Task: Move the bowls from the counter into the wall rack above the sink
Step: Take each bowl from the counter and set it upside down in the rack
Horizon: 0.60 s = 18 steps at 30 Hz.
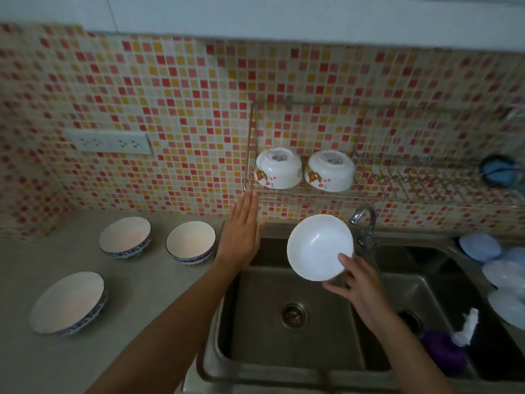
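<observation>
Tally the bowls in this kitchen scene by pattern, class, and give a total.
Blue-patterned bowls on the counter: 3
Flower-patterned bowls upside down in the wall rack: 2
Plain white bowl held by the right hand: 1
Total: 6

We see two bare forearms and two hands, the left hand [241, 237] and the right hand [359, 282]. Both arms are uncovered as far as they show, with no sleeve edge in view. The fingers [250, 206] look slim, with short nails; we make out no rings, watch or bracelet.
</observation>
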### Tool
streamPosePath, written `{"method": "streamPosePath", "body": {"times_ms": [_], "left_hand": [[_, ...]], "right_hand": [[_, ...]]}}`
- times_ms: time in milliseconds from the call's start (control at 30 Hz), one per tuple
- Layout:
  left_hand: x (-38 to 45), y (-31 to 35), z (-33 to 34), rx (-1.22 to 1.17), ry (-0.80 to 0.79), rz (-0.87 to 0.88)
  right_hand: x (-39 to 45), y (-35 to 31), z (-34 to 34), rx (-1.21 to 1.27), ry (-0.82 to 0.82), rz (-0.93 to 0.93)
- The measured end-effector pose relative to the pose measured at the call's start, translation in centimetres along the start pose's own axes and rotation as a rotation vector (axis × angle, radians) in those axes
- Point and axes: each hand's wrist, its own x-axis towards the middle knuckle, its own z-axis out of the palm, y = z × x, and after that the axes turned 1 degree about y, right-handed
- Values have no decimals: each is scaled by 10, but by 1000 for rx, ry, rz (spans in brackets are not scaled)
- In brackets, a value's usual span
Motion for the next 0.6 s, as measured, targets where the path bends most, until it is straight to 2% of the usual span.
{"method": "streamPosePath", "body": {"times_ms": [133,233,333,400,533,600], "left_hand": [[38,-5,-10,76,-37,23],[47,-9,-6,110,-80,9],[48,-7,-3,103,-90,-23],[48,-6,-3,102,-92,-31],[49,-7,-7,109,-112,-15],[49,-7,-8,121,-124,-17]], "right_hand": [[2,-45,17,214,-129,25],[7,-76,34,247,-215,-26],[25,-99,51,233,-220,-136],[43,-110,63,130,-162,-226],[77,-123,90,-328,67,-478],[93,-123,102,-509,79,-637]]}}
